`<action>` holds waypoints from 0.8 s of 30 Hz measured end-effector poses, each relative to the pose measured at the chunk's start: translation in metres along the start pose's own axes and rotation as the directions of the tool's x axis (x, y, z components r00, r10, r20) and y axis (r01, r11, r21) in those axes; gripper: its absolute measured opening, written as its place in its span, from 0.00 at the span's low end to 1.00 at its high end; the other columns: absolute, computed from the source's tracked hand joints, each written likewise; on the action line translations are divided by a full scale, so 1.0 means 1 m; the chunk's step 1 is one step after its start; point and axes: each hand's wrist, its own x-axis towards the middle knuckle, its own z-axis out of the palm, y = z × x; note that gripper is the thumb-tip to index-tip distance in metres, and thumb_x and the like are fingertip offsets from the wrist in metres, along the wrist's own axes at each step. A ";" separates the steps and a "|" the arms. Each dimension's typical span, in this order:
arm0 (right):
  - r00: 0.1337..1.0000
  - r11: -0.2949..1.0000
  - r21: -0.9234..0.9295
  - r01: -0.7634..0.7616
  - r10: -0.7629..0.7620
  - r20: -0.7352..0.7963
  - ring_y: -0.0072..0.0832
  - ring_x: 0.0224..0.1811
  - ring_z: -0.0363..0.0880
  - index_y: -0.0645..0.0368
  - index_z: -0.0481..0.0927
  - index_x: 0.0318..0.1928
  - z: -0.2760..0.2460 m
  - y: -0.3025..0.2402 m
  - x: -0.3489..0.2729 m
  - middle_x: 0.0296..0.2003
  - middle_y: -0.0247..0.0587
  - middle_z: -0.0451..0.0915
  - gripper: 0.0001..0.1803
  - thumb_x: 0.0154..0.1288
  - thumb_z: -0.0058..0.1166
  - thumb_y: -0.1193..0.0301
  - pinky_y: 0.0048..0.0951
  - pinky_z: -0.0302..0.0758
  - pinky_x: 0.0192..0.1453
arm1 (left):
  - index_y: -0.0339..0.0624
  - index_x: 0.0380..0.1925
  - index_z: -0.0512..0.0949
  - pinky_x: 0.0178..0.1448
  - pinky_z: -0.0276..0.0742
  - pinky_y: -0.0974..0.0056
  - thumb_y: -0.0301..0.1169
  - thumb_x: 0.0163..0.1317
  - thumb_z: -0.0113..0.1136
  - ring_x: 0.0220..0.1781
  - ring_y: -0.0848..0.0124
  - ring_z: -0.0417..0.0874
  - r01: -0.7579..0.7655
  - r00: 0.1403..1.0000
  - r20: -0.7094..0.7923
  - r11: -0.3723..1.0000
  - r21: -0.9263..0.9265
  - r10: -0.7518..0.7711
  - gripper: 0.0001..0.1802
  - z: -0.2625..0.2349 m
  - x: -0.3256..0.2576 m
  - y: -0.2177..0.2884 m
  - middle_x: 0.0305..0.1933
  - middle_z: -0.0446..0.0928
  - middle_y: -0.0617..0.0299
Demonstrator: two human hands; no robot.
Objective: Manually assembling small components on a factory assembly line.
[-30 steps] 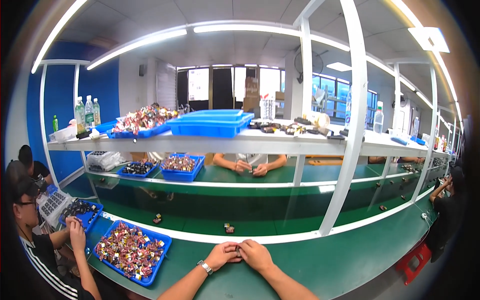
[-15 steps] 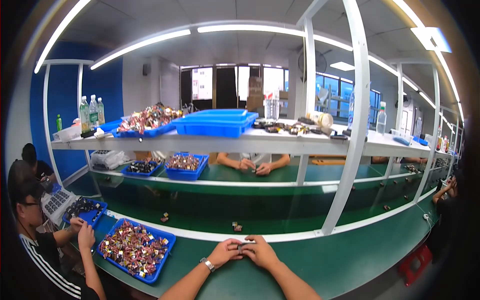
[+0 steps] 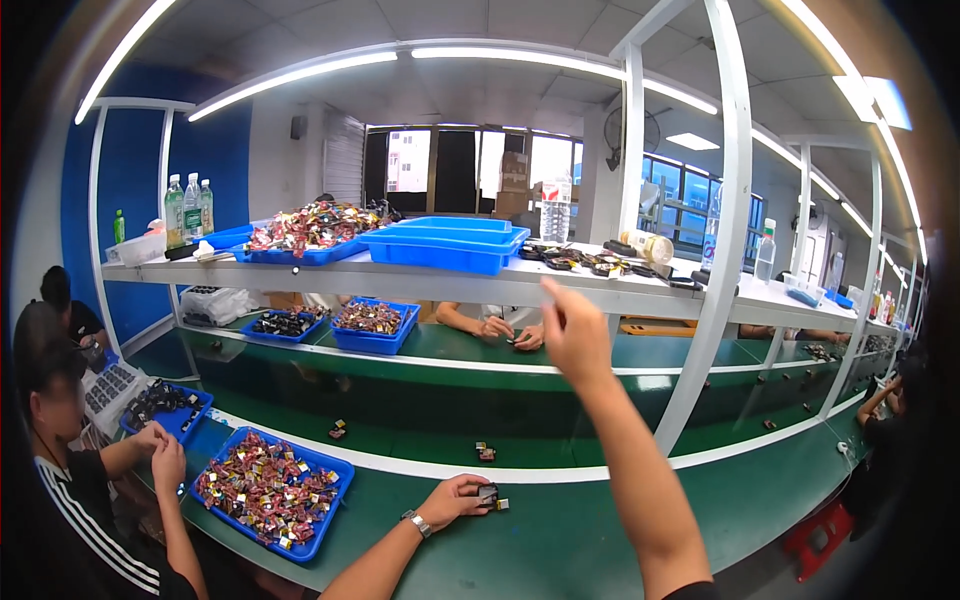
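Note:
My left hand [image 3: 454, 502], with a metal-banded watch on its wrist, rests low over the green bench. Its thumb and fingers pinch a small dark plastic casing [image 3: 487, 492]. Right beside the casing is a small yellow-and-silver component [image 3: 502, 504]; whether it is joined to it I cannot tell. My right hand [image 3: 578, 335] is raised at the front edge of the white shelf [image 3: 460, 280], index finger stretched out and nothing visible in it. Behind its fingertips, small black parts [image 3: 570, 258] lie on the shelf.
A blue tray [image 3: 345, 490] heaped with small wired components stands left of my left arm. Beyond it a co-worker [image 3: 70, 470] handles something small. White posts [image 3: 715, 270] hold up the shelf. Loose components [image 3: 485, 452] lie on the green strip ahead. Another person's hands [image 3: 495, 328] work opposite.
My right hand has left my left hand and risen forward to the shelf edge. The left hand stays low with the dark casing, and the yellow-and-silver component now shows beside it.

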 end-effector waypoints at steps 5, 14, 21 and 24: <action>0.963 0.932 -0.347 -0.108 0.185 0.196 0.51 0.40 0.83 0.51 0.83 0.51 0.012 0.035 0.057 0.37 0.52 0.84 0.16 0.66 0.50 0.63 0.47 0.78 0.46 | 0.35 0.59 0.68 0.57 0.84 0.64 0.15 0.64 0.53 0.55 0.64 0.82 0.020 0.998 0.055 0.999 -0.038 -0.018 0.23 0.000 0.007 -0.002 0.56 0.75 0.51; 0.972 0.969 -0.225 -0.098 0.142 0.185 0.43 0.32 0.84 0.53 0.88 0.38 0.020 0.034 0.064 0.29 0.48 0.84 0.08 0.60 0.60 0.68 0.38 0.79 0.42 | 0.35 0.60 0.67 0.58 0.84 0.63 0.15 0.65 0.52 0.55 0.63 0.81 0.023 0.998 0.062 0.999 -0.048 -0.020 0.22 -0.003 0.005 -0.003 0.58 0.74 0.50; 0.976 0.993 0.082 -0.080 0.095 -0.197 0.39 0.23 0.80 0.62 0.80 0.35 0.015 -0.010 0.084 0.22 0.47 0.80 0.10 0.68 0.53 0.67 0.38 0.74 0.31 | 0.36 0.60 0.68 0.54 0.85 0.66 0.17 0.65 0.54 0.52 0.68 0.82 0.013 0.998 0.060 0.999 -0.034 -0.011 0.22 -0.004 0.009 -0.004 0.55 0.76 0.54; 0.886 0.960 0.241 0.143 -0.016 -0.464 0.29 0.22 0.73 0.63 0.78 0.33 0.013 -0.074 0.107 0.22 0.42 0.77 0.11 0.72 0.50 0.69 0.34 0.72 0.30 | 0.35 0.61 0.67 0.58 0.84 0.65 0.17 0.66 0.53 0.56 0.66 0.81 0.026 0.997 0.078 1.000 -0.001 -0.026 0.23 -0.009 0.005 -0.009 0.57 0.74 0.52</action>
